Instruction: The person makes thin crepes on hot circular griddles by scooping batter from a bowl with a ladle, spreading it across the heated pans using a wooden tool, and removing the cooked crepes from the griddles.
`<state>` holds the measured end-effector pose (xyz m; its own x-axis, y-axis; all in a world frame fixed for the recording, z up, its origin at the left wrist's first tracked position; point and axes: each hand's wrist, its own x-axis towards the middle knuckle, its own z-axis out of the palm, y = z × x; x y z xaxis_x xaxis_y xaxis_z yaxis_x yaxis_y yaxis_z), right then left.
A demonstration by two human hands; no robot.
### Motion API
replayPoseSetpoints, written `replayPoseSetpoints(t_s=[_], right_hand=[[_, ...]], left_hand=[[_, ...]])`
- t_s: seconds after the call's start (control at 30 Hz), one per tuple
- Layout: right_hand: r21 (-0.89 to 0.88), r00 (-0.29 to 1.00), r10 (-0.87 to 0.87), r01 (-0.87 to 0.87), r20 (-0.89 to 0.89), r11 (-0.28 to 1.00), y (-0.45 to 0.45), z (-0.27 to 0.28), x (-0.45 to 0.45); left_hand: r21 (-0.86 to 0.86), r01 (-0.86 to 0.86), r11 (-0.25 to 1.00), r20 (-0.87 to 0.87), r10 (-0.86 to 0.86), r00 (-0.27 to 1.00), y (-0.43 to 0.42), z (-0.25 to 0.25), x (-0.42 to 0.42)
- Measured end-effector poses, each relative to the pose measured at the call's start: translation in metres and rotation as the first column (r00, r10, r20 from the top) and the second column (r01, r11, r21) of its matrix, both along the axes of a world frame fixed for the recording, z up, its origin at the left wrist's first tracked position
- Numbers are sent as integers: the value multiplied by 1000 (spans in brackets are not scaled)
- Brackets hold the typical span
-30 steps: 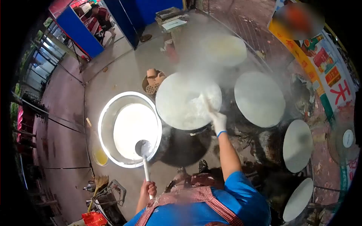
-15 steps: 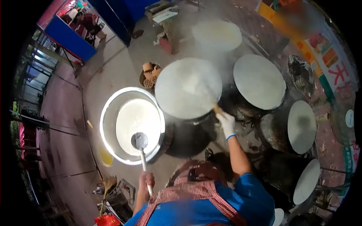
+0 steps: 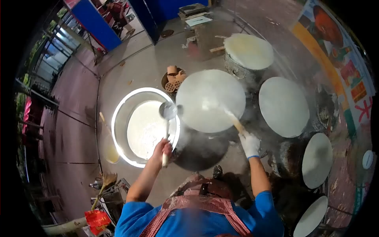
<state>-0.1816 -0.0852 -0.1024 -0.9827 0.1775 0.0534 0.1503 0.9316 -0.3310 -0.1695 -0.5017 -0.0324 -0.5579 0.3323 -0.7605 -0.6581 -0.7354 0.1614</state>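
My bare left hand (image 3: 162, 149) is closed round the pale handle of a metal ladle (image 3: 168, 111). The ladle's bowl hangs over the right rim of a large metal pot (image 3: 118, 118), beside the round griddle. Creamy white batter (image 3: 143, 132) fills the lower part of the pot. My right hand (image 3: 249, 144), in a white glove, grips a flat wooden-handled scraper (image 3: 237, 125). Its far end reaches the near right part of a wide pale batter sheet (image 3: 209, 96) on the griddle; steam blurs that tip.
More round pale sheets lie on stoves: one at the back (image 3: 248, 51), one at the right (image 3: 284, 106) and others along the right edge. Perforated clay-coloured blocks (image 3: 173, 79) sit in a bowl behind the pot. A broom (image 3: 107, 182) stands at lower left. Another person (image 3: 117, 14) is far back.
My left hand has lifted the ladle from above the batter to the pot's right rim. The scraper has shifted toward the sheet's near edge. The view has turned and the steam has thinned.
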Motion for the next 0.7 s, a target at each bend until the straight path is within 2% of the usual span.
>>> replayPoseSetpoints(t_s=[0.03, 0.07, 0.1, 0.13, 0.17, 0.2, 0.23, 0.3, 0.33, 0.37, 0.4, 0.43, 0.5, 0.53, 0.6, 0.63, 0.67, 0.7], right_hand=[[-21, 999, 46, -46, -20, 999, -6, 6, 10], [-46, 1000, -18, 17, -21, 999, -2, 12, 18], [-69, 996, -82, 80, -26, 994, 4, 16, 24], [-126, 975, -216, 220, 47, 967, 5, 16, 32], [-2, 939, -278, 285, 203, 959, 0, 23, 38], [29, 933, -259, 260, 249, 965, -10, 19, 50], [62, 922, -247, 240, 297, 969, -27, 11, 65], [-22, 993, -106, 107, 59, 994, -66, -10, 88], [-109, 995, -100, 102, 20, 989, -85, -14, 94], [-25, 979, -147, 152, 139, 988, -103, -1, 93], [-102, 982, -159, 169, 98, 980, -108, 9, 97], [-182, 983, -171, 180, 65, 967, -114, 17, 106], [-12, 971, -116, 116, -207, 993, -116, 36, 130], [81, 946, -39, 69, -321, 994, -116, 36, 139], [218, 943, 32, 44, -333, 975, -130, 33, 147], [295, 942, 70, 32, -329, 955, -132, 33, 156], [198, 952, -95, 157, -290, 967, -139, 23, 169], [157, 932, -96, 159, -349, 975, -143, 22, 177]], left_hand=[[-51, -70, 996, 37, 72, 997, 20, 10, -13], [-74, -63, 995, 71, 68, 995, 33, 17, -27], [-74, -49, 996, -4, 49, 999, 45, 21, -33], [-9, -84, 996, -73, 83, 994, 50, 7, -37], [-368, 29, 929, -176, -101, 979, 69, 24, -39], [-392, 91, 915, -218, -188, 958, 77, 19, -40], [-176, 114, 978, -257, -157, 954, 89, 35, -36], [-457, 67, 887, -256, -203, 945, 108, -15, -44], [-323, 100, 941, -190, -168, 967, 109, -16, -42], [-182, 119, 976, -115, -141, 983, 107, -15, -41], [-44, 120, 992, -37, -121, 992, 104, -13, -38], [-50, 145, 988, -89, -149, 985, 85, -8, -21], [-68, 180, 981, -200, -190, 961, 36, 14, 19], [-138, 196, 971, -222, -223, 949, 29, 23, 28], [-267, 243, 932, -220, -305, 927, 16, 37, 57], [-207, 264, 942, -54, -280, 958, 16, 39, 54], [-27, 269, 963, 22, -269, 963, 10, 36, 56], [149, 255, 955, 97, -271, 958, 3, 34, 56]])
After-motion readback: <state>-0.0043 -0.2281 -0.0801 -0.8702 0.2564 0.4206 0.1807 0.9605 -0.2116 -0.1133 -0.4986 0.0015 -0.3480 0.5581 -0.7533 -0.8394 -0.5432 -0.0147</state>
